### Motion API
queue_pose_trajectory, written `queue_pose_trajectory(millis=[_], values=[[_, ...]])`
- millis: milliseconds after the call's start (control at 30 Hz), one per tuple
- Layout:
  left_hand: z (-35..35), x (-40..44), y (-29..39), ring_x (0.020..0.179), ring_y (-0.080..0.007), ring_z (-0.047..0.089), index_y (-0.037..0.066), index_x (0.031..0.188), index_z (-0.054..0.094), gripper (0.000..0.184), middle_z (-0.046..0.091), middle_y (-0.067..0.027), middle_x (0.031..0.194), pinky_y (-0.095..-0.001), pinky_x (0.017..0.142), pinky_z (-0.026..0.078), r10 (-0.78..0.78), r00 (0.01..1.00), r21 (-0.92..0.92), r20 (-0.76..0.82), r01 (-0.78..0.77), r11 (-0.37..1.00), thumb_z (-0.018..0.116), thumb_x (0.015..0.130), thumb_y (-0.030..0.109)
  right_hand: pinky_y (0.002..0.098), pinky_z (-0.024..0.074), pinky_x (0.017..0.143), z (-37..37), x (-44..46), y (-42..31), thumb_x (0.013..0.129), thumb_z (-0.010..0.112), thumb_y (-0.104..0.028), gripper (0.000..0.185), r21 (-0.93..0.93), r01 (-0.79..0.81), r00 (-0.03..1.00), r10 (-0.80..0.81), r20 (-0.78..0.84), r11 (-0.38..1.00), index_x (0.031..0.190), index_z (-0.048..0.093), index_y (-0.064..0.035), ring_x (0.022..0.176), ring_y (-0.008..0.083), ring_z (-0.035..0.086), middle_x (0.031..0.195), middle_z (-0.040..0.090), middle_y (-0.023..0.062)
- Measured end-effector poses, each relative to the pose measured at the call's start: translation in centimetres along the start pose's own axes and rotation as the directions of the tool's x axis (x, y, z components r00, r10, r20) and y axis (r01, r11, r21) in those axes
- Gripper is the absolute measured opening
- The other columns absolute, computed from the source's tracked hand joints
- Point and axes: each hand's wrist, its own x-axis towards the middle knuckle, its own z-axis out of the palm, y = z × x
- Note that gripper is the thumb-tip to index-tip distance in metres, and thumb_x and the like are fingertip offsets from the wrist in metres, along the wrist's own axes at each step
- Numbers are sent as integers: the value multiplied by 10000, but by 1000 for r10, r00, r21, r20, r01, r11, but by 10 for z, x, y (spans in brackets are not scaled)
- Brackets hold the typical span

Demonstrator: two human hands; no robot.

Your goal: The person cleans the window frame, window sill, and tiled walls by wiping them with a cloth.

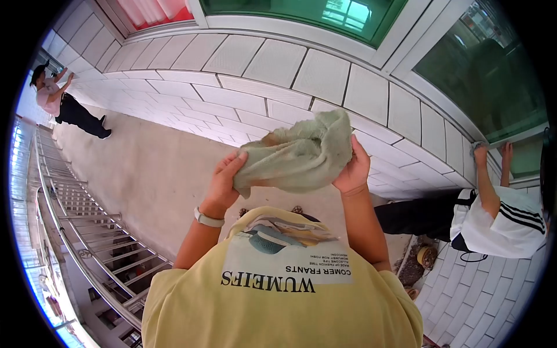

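Observation:
A pale green-grey cloth (296, 156) is stretched between my two hands, in front of my chest. It looks rumpled, with a brownish patch near its upper left and a fold at the upper right. My left hand (225, 177), a light band on its wrist, grips the cloth's left end with the thumb on top. The other end is in my right hand (354, 167), whose fingers are partly hidden behind the fabric. Beyond the cloth runs a white tiled wall with a tiled sill (272, 61); the cloth overlaps it in view.
Windows with white frames (371, 55) line the wall above the sill. A metal railing (87, 232) runs along the left. One person (61, 98) stands far left at the wall; another (499, 214), at right, has a hand holding a cloth at a window. Concrete floor (133, 168) lies between.

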Motion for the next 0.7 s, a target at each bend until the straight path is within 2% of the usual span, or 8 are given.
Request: queue_pose_trajectory(millis=[133, 200, 233, 433, 467, 533, 633, 700], values=[[7, -2, 8, 952, -152, 609, -16, 1168, 549, 305, 626, -92, 1070, -285, 800, 504, 13, 1000, -3, -17, -13, 1000, 466, 961, 192, 433, 407, 994, -15, -11, 2, 961, 413, -283, 423, -17, -30, 999, 30, -17, 999, 1277, 478, -10, 1157, 282, 521, 1248, 554, 137], [21, -1, 8, 965, -157, 607, -19, 1166, 549, 310, 622, -98, 1080, -290, 809, 503, 26, 1000, 43, 0, -26, 999, 457, 964, 197, 425, 405, 998, -15, -17, 2, 960, 422, -277, 434, -242, -74, 979, 25, -200, 967, 1293, 460, -2, 1146, 272, 528, 1267, 538, 122], [24, -2, 8, 966, -158, 605, -22, 1164, 549, 311, 623, -101, 1074, -289, 811, 500, 34, 999, 31, -17, -33, 999, 454, 965, 198, 379, 440, 961, -21, -18, 0, 929, 506, -271, 485, -323, -108, 986, 58, -159, 940, 1312, 434, 17, 1114, 220, 549, 1234, 555, 112], [5, 10, -17, 906, -167, 624, -26, 1167, 548, 299, 620, -114, 1081, -278, 772, 514, -18, 996, 106, -85, 27, 994, 460, 963, 174, 335, 477, 888, -33, -37, 3, 893, 582, -201, 463, -586, -256, 959, 126, -253, 769, 1292, 472, 6, 1059, 181, 569, 1185, 576, 96], [10, 13, -20, 878, -162, 624, -24, 1187, 531, 304, 619, -111, 1061, -272, 754, 514, -37, 991, 156, -127, 56, 986, 466, 957, 164, 333, 473, 886, -35, -39, 4, 889, 593, -207, 460, -667, -304, 946, 131, -298, 680, 1285, 484, 0, 1055, 176, 568, 1181, 579, 93], [18, 15, -24, 850, -156, 623, -21, 1207, 514, 313, 619, -107, 1041, -266, 737, 515, -58, 984, 206, -169, 93, 974, 472, 951, 155, 317, 463, 883, -47, -41, 11, 875, 620, -196, 459, -675, -332, 936, 138, -325, 659, 1275, 500, -5, 1038, 161, 567, 1173, 584, 87], [47, 11, -34, 820, -161, 614, -3, 1256, 467, 368, 614, -98, 986, -267, 713, 504, -82, 991, 352, -101, 113, 929, 509, 929, 161, 296, 455, 904, -46, -44, 28, 870, 610, -123, 416, -724, -298, 952, 246, -180, 622, 1256, 507, -8, 1037, 167, 574, 1169, 586, 80], [72, 15, -51, 824, -163, 600, 8, 1284, 429, 447, 596, -89, 983, -269, 679, 491, -31, 994, 679, 107, -51, 732, 560, 901, 198, 298, 462, 875, -42, -40, 34, 845, 613, -84, 408, -778, -325, 941, 265, -210, 537, 1231, 510, -2, 1021, 165, 570, 1124, 595, 84]])
